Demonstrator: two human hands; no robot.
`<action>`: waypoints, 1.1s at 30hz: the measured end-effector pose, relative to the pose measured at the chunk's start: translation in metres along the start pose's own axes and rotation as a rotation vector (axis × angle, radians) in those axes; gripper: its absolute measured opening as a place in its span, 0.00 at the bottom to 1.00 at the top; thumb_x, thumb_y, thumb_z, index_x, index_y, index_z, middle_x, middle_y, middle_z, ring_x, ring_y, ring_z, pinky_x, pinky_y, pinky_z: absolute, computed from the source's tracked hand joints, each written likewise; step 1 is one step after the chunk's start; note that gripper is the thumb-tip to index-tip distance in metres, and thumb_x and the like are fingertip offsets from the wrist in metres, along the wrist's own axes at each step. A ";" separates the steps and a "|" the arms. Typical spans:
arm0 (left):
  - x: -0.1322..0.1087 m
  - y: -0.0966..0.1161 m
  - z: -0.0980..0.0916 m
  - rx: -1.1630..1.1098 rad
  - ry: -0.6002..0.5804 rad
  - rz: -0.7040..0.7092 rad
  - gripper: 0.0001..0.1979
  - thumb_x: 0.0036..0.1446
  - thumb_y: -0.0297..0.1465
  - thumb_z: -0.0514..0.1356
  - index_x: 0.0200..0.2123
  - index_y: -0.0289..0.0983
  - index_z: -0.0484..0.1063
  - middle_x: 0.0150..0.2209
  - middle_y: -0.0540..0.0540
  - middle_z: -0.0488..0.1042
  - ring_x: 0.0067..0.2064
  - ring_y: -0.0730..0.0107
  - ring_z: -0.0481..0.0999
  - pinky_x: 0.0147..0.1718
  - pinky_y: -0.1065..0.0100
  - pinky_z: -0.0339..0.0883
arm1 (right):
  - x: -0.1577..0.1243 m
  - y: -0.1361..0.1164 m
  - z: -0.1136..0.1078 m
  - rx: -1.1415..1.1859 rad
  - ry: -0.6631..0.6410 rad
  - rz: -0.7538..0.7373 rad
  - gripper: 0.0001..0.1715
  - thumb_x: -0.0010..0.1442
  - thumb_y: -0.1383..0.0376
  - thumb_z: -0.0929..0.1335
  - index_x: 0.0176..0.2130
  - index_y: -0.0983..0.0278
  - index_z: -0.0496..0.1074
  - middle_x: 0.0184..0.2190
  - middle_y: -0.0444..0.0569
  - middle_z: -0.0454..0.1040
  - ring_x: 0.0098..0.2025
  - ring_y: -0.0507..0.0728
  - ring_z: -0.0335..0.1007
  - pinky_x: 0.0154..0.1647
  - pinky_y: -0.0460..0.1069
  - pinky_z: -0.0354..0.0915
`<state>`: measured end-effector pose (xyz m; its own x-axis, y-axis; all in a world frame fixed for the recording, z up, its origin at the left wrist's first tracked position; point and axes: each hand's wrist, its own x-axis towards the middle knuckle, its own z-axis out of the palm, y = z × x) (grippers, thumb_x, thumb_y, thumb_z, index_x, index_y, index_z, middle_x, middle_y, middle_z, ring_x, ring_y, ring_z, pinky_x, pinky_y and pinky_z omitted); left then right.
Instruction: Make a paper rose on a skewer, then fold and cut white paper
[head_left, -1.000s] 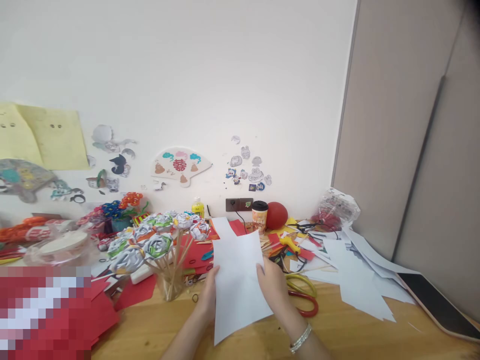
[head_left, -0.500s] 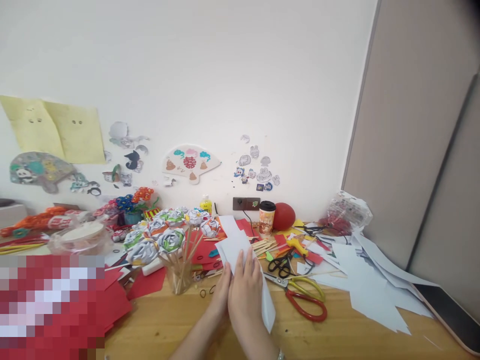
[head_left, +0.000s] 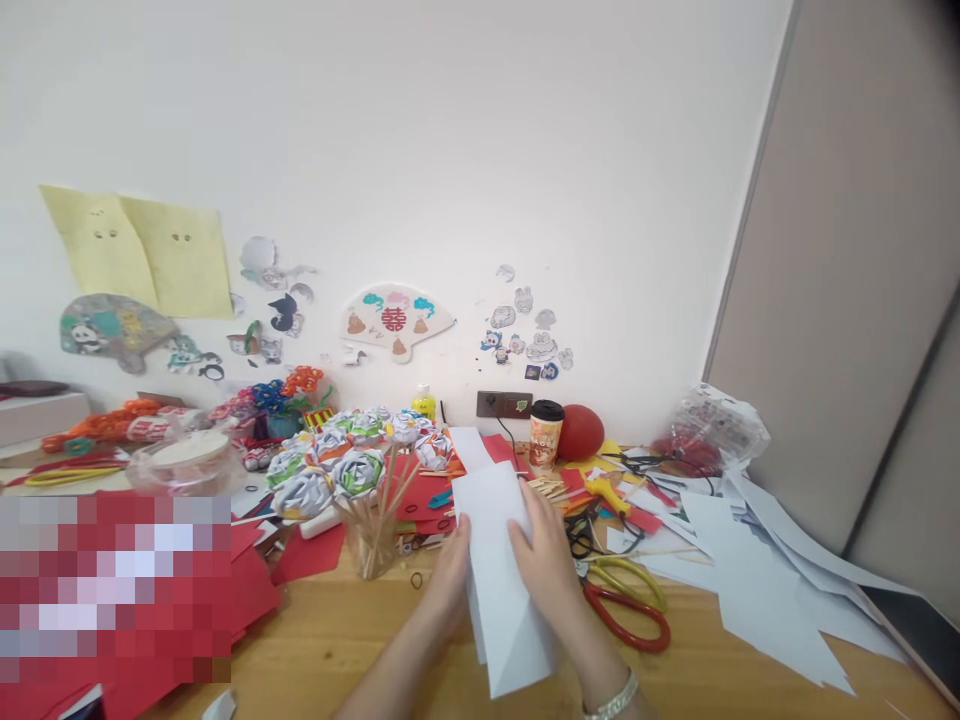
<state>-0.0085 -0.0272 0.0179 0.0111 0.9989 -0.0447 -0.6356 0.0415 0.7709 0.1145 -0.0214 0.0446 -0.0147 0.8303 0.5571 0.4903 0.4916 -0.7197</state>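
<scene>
A folded sheet of white paper [head_left: 499, 570] stands tilted above the wooden table between my hands. My left hand [head_left: 450, 565] grips its left edge, thumb on the near face and the other fingers partly hidden. Along the right edge my right hand [head_left: 547, 550] holds the paper, its thumb lying on the front and its fingers behind. Just right of my right hand lie scissors [head_left: 630, 610] with one red and one yellow handle loop. A clear cup of wooden sticks [head_left: 371, 540] stands left of my left hand.
Paper roses [head_left: 330, 465] cover the back left. Behind the paper stand a lidded drink cup [head_left: 545, 435] and a red balloon [head_left: 582, 432]. White sheets [head_left: 772, 590] spread over the right side, beside a dark flat device [head_left: 915, 630]. Red paper [head_left: 251, 595] lies at left.
My hands have moved apart to the paper's two sides, where before my right hand lay flat over it. The paper now faces me and is raised. The view has shifted slightly left.
</scene>
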 end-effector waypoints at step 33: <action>-0.006 0.002 0.002 0.233 0.033 0.066 0.19 0.46 0.37 0.62 0.41 0.34 0.70 0.42 0.38 0.76 0.44 0.56 0.75 0.45 0.59 0.67 | -0.008 0.023 0.008 0.843 -0.080 0.362 0.30 0.52 0.49 0.64 0.47 0.67 0.67 0.38 0.56 0.74 0.42 0.61 0.70 0.40 0.52 0.66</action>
<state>-0.0083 -0.0330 0.0215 -0.0524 0.9986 -0.0077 -0.4385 -0.0161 0.8986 0.1188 -0.0144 0.0205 -0.0595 0.9711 0.2310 -0.3203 0.2006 -0.9258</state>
